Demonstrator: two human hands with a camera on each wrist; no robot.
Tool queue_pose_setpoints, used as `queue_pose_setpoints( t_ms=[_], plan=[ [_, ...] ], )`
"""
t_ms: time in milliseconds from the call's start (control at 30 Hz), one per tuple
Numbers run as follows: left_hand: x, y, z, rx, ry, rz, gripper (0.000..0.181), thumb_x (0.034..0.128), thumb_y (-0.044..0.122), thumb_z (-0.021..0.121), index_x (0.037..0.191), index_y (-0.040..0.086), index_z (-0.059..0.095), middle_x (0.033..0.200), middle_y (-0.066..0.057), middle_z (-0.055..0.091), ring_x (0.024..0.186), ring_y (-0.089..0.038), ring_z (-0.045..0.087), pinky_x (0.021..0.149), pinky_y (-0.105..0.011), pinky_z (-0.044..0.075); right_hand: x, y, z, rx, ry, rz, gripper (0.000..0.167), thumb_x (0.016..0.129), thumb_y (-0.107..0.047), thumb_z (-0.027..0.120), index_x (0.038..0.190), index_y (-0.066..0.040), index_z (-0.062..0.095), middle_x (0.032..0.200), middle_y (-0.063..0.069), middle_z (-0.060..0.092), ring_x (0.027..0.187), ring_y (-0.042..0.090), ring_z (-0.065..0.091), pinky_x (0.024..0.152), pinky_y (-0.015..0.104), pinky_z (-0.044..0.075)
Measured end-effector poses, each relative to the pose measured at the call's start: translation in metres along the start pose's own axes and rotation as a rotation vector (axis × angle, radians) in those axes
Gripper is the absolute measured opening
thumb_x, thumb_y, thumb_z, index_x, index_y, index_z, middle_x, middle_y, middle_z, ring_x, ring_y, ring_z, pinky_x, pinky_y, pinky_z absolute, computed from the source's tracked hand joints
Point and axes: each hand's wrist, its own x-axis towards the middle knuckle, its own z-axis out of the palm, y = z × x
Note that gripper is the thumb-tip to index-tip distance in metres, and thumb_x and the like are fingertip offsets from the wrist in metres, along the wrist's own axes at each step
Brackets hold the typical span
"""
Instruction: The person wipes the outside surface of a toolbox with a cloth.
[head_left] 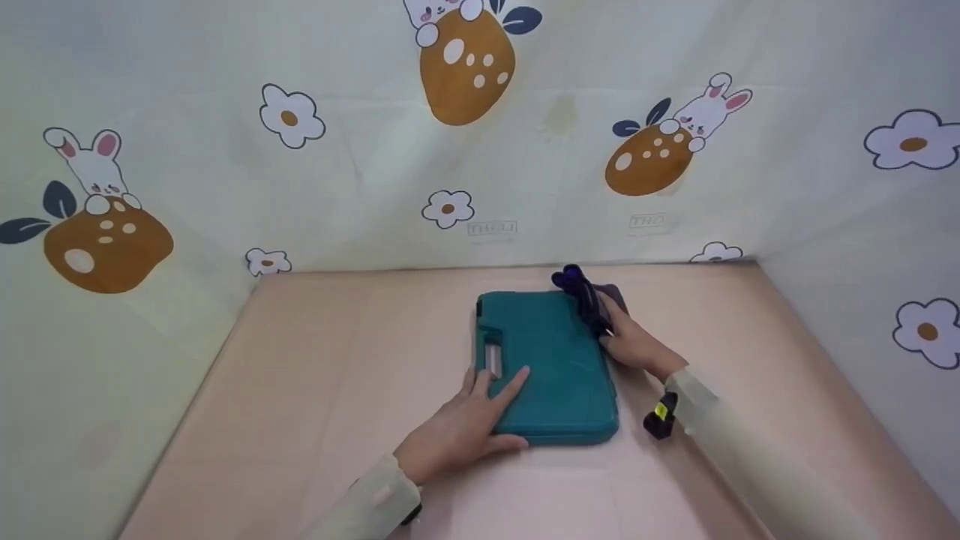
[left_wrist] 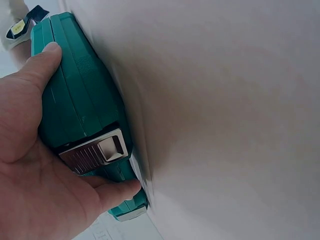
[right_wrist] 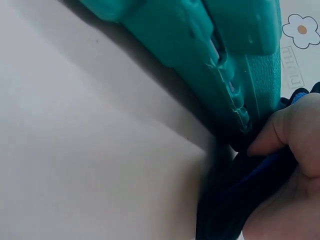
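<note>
A teal-green plastic carrying case point(head_left: 559, 367) lies flat on the table, its handle cutout on the left side. My left hand point(head_left: 461, 431) holds the case's near left corner: the index finger lies on the lid, the thumb is at the near edge, and other fingers are beside the handle. A metal latch point(left_wrist: 97, 150) shows on the case by that hand in the left wrist view. At the far right edge of the case, my right hand point(head_left: 636, 343) grips a soft black and dark-blue fabric item point(head_left: 586, 298). Its exact kind cannot be told; part of it overlaps the lid.
The beige tabletop point(head_left: 352, 352) spreads around the case. A pale cloth wall point(head_left: 360, 165) printed with rabbits, fruit and flowers stands behind and along both sides. Each wrist carries a dark strap; the right one point(head_left: 660, 416) has a yellow mark.
</note>
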Motion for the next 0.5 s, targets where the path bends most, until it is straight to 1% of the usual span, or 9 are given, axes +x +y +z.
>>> queue_pose_setpoints(
  t_ms=[67, 200, 300, 500],
  plan=[
    [0.0, -0.001, 0.001, -0.006, 0.001, 0.001, 0.096, 0.0899, 0.069, 0.058, 0.163, 0.041, 0.004, 0.163, -0.025, 0.015, 0.148, -0.048, 0.012, 0.101, -0.057, 0.043, -0.001, 0.0, 0.001, 0.001, -0.002, 0.014, 0.077, 0.095, 0.01, 0.041, 0.163, -0.007, 0.009, 0.164, 0.027, 0.014, 0.149, 0.043, 0.014, 0.115, 0.063, 0.01],
    [-0.001, -0.002, 0.003, 0.021, 0.012, 0.017, 0.096, 0.0907, 0.07, 0.057, 0.163, 0.039, 0.003, 0.162, -0.026, 0.018, 0.148, -0.048, 0.013, 0.103, -0.055, 0.042, -0.004, 0.001, 0.001, 0.007, -0.011, 0.012, 0.077, 0.094, 0.011, 0.04, 0.162, -0.004, 0.008, 0.163, 0.028, 0.014, 0.149, 0.044, 0.014, 0.115, 0.062, 0.011],
    [0.0, -0.003, 0.004, 0.046, 0.022, 0.026, 0.096, 0.0908, 0.07, 0.056, 0.164, 0.038, 0.002, 0.161, -0.026, 0.02, 0.147, -0.048, 0.016, 0.102, -0.053, 0.044, -0.006, 0.001, 0.002, 0.011, -0.014, -0.014, 0.077, 0.093, 0.013, 0.04, 0.162, -0.002, 0.008, 0.163, 0.029, 0.015, 0.148, 0.046, 0.015, 0.115, 0.062, 0.011],
    [0.001, -0.003, 0.003, 0.054, 0.016, 0.015, 0.096, 0.0896, 0.072, 0.055, 0.163, 0.04, 0.002, 0.161, -0.026, 0.019, 0.147, -0.047, 0.017, 0.099, -0.053, 0.046, -0.011, 0.002, 0.002, 0.001, -0.009, -0.039, 0.077, 0.093, 0.013, 0.04, 0.162, -0.002, 0.009, 0.163, 0.029, 0.015, 0.148, 0.045, 0.016, 0.115, 0.062, 0.012]
  ],
)
